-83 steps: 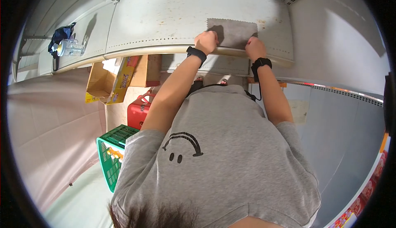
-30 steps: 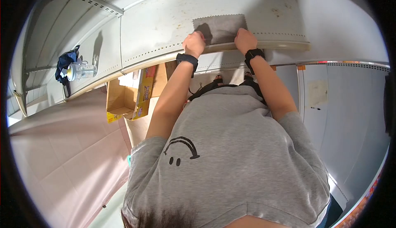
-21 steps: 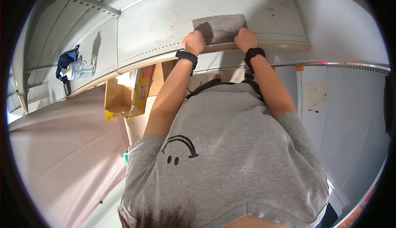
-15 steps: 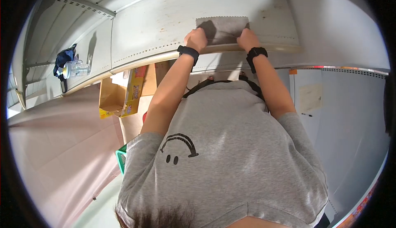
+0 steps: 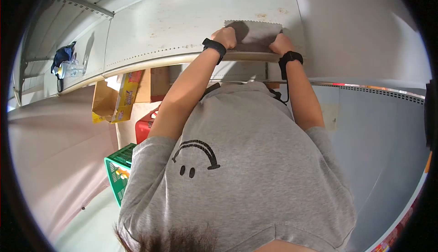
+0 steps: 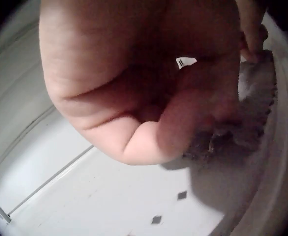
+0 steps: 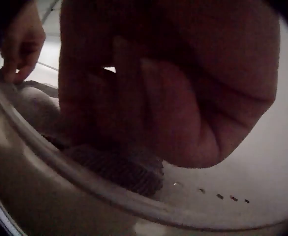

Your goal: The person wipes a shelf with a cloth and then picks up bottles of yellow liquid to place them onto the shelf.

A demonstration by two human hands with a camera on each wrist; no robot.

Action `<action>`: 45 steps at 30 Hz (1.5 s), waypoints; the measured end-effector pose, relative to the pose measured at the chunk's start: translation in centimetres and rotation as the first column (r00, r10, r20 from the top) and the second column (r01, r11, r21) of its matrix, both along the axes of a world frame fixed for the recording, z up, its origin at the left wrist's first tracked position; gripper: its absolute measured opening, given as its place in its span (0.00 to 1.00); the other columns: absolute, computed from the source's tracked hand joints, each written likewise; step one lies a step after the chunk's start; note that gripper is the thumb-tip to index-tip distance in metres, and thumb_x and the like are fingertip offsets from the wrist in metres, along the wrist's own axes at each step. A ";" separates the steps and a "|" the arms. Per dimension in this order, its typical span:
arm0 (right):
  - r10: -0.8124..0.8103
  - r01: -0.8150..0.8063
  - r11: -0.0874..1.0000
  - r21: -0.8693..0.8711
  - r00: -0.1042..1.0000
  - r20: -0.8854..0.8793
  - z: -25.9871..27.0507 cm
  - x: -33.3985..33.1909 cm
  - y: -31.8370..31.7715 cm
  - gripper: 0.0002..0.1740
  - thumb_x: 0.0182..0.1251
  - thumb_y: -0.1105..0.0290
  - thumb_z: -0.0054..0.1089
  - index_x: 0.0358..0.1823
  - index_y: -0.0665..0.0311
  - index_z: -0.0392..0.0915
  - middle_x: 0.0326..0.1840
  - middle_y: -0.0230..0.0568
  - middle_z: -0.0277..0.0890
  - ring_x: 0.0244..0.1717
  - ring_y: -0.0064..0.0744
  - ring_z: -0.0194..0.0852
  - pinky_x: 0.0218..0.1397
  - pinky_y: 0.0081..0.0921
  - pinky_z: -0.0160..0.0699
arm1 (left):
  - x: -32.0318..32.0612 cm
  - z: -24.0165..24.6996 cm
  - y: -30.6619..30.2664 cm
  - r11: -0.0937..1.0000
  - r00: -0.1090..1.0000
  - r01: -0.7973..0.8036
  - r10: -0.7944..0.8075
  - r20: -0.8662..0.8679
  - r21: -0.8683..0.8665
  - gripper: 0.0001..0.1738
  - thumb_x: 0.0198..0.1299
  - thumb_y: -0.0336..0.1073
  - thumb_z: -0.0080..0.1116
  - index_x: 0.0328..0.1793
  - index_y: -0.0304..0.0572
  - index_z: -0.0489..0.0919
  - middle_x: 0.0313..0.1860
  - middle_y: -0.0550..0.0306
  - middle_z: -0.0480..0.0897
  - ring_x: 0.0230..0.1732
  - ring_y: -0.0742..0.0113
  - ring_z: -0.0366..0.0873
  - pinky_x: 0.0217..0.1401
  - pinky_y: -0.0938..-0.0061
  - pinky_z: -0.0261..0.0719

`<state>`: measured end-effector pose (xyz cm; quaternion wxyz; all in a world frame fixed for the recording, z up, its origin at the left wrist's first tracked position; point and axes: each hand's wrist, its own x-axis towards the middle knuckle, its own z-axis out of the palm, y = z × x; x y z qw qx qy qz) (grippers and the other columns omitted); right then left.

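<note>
A grey cloth [image 5: 258,34] with zigzag-cut edges lies on the white metal shelf [image 5: 173,33], near its front edge. My left hand [image 5: 224,37] pinches the cloth at its left side, thumb and fingers curled together. At the opposite side my right hand [image 5: 283,44] grips it, also with bent fingers. The left wrist view has the cloth [image 6: 257,98] bunched under the fingertips, with the other hand beyond. In the right wrist view, the ribbed cloth end [image 7: 129,169] hangs close to the shelf's rim; the palm is dark there.
A clear bottle [image 5: 73,69] and a dark blue cloth bundle [image 5: 63,57] sit at the shelf's left. Below are an open yellow cardboard box [image 5: 123,97], a red case [image 5: 145,124] and a green basket [image 5: 117,179]. A white panel [image 5: 356,33] bounds the right.
Over the last second both hands and the cloth have moved right along the shelf, toward the right-hand panel. The cloth stays held at both sides. The head view has shifted.
</note>
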<state>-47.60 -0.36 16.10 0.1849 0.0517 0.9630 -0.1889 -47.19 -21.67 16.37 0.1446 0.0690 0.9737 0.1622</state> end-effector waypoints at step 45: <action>-0.039 0.040 0.995 0.095 0.999 -0.010 0.7 0.3 1.8 0.16 0.39 0.67 0.57 0.27 0.75 0.75 0.34 0.59 0.73 0.39 0.53 0.72 0.39 0.37 0.71 | 3.7 -1.1 2.5 0.986 0.971 -0.130 0.148 -0.185 0.106 0.05 0.45 0.35 0.55 0.25 0.44 0.78 0.25 0.46 0.79 0.30 0.53 0.78 0.31 0.65 0.75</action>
